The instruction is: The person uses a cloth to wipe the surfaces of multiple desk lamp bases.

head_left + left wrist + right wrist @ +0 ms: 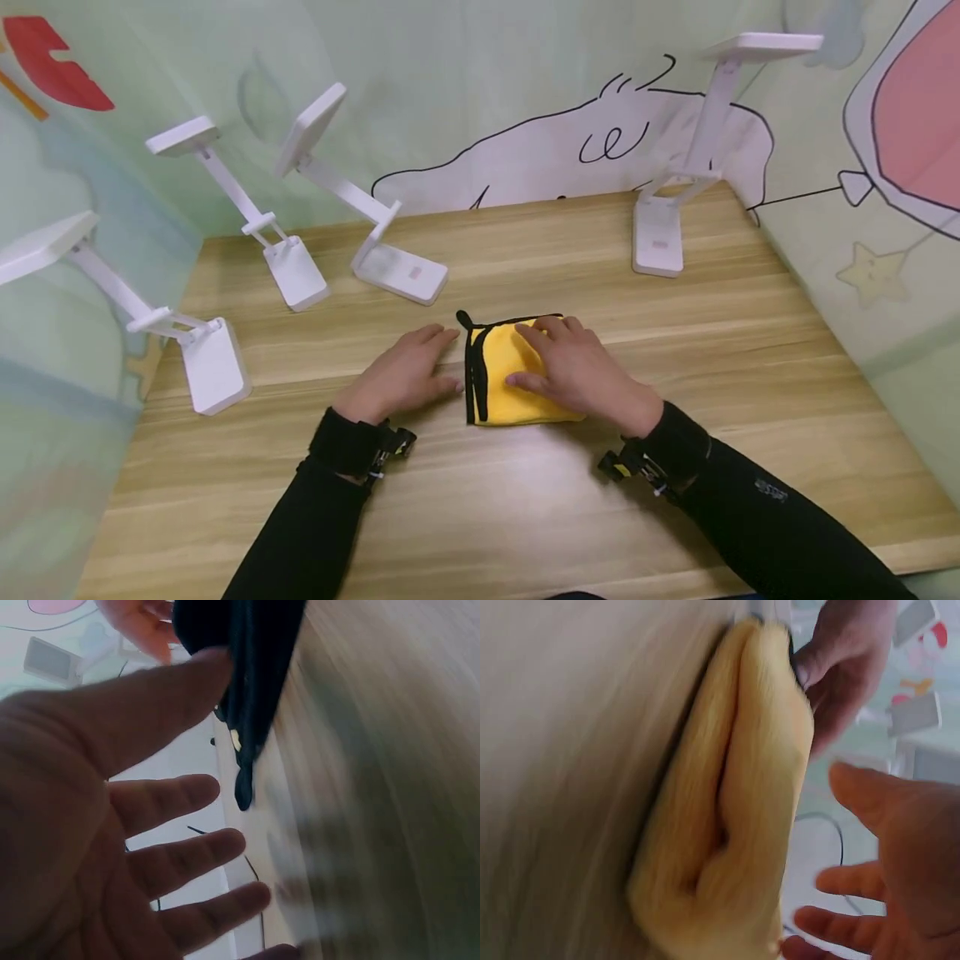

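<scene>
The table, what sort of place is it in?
Perhaps a playroom or child's room: the walls show a cartoon balloon and star, and lamps stand on the table.

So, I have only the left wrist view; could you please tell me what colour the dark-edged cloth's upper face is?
Observer: From the head view, the upper face of the cloth is bright yellow.
Operator: Thank you; and which part of it is the right hand over?
Observer: The head view shows the right hand over its right part.
Operator: Is it a single layer there?
Observer: No, the right wrist view shows thick folded layers along that side.
</scene>
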{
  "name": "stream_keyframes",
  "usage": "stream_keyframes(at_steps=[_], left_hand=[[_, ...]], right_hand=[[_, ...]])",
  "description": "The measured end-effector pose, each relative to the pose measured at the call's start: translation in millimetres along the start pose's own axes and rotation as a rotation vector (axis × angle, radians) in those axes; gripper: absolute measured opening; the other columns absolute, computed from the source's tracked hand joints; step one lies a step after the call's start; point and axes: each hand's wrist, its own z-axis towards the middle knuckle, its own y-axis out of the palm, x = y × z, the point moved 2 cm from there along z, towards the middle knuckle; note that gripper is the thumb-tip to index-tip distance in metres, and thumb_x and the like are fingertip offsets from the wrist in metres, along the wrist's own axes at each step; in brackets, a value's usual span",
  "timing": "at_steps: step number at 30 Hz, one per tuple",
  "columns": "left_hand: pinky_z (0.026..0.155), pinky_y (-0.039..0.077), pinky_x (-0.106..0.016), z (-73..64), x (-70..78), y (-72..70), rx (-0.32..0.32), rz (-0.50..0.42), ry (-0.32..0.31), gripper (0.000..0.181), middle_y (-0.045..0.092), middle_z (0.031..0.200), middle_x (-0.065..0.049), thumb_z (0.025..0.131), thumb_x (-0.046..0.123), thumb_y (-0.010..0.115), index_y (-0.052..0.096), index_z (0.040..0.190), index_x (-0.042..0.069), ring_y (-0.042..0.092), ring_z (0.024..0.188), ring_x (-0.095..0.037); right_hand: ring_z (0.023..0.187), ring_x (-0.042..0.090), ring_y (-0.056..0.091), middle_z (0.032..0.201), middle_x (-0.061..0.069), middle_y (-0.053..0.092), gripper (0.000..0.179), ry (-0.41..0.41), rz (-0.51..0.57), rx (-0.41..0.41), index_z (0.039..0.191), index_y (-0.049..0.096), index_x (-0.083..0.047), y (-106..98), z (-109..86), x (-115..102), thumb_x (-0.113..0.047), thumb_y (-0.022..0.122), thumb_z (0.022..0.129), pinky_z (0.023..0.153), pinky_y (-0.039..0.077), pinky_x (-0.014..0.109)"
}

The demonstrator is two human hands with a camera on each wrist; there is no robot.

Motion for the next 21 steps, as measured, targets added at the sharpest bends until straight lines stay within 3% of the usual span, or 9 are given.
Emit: stream_keyframes(at_steps=[9, 21], left_hand=[[0.127, 0.031, -0.051, 3.8, 7.8, 4.4, -0.063, 0.003, -0.02, 0.092, 0.039, 0.166, -0.02, 0.09, 0.037, 0.084, 0.038, 0.164, 0.008, 0.037, 0.154, -0.038], [0.128, 0.028, -0.051, 7.1, 11.0, 2.4, -0.103, 0.002, -0.028, 0.092, 0.035, 0.169, -0.02, 0.092, 0.04, 0.082, 0.035, 0.165, 0.011, 0.033, 0.157, -0.038]], right_hand=[[0.129, 0.045, 0.053, 0.142, 0.019, 0.057, 0.099, -0.03, -0.077, -0.038, 0.156, 0.051, -0.01, 17, -1.9, -9, -0.073, 0.075, 0.083, 0.098, 0.05, 0.062], [0.127, 0.045, 0.053, 0.14, 0.016, 0.058, 0.092, -0.033, -0.101, -0.012, 0.153, 0.056, -0.014, 21, -2.0, -6, -0.071, 0.076, 0.084, 0.094, 0.049, 0.059]])
